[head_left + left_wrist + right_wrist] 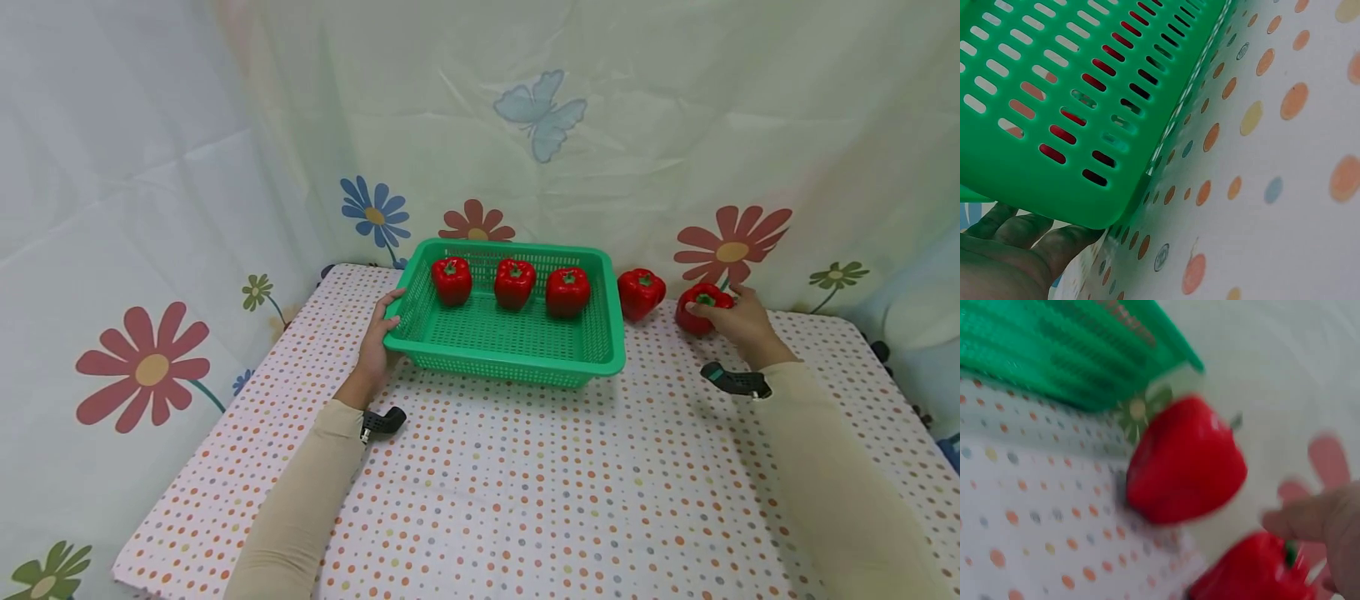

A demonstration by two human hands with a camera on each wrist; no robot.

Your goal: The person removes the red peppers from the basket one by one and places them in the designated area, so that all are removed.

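Observation:
A green slotted plastic basket [506, 371] holds three red bell peppers: a left one [452, 282], a middle one [514, 284] and a right one [567, 292]. My left hand [377, 337] grips the basket's left rim; in the left wrist view its fingers [1063, 244] meet the rim, their tips partly hidden. To the basket's right, my right hand [742, 321] holds another red bell pepper [693, 320] near its top, thumb across the front and fingers at the far side. Between that hand and the basket sits one more red bell pepper [1185, 465].
A white cloth with coloured dots [495, 483] covers the table. Behind it hangs a pale curtain [420, 108] printed with flowers and a butterfly, close to the back edge. Each wrist wears a small black camera mount [384, 421].

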